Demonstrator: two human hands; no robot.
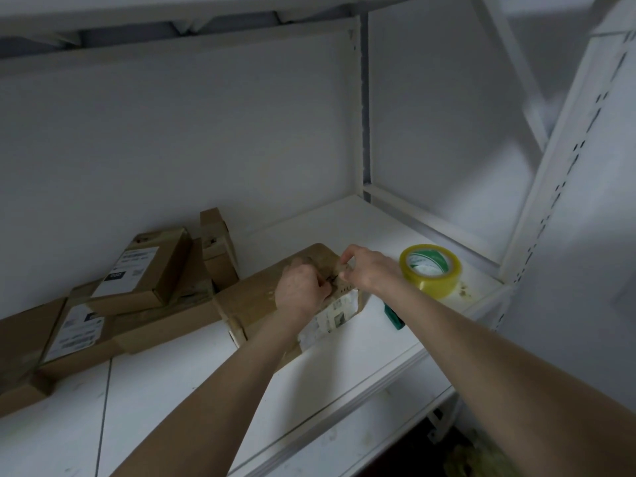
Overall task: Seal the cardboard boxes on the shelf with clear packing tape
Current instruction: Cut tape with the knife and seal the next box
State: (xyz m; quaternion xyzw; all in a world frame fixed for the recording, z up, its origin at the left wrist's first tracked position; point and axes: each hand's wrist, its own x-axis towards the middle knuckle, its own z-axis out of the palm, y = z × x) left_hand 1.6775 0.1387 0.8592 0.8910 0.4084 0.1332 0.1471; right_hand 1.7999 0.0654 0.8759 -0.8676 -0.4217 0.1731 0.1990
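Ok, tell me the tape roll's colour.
Tape roll: yellowish, with a green-and-white core; head view.

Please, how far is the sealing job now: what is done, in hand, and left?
Done: unclear; the tape roll stands on the shelf. In hand: both hands work at the far end of one box; the right hand pinches what looks like a tape strip, the left hand curls beside it. Left: possibly the stacked boxes; their seals cannot be judged.

- Your left hand (301, 292) hid the box (254, 304) top; what it gripped was too small to tell.
- Your right forearm (447, 315) covered most of a green object (394, 316).
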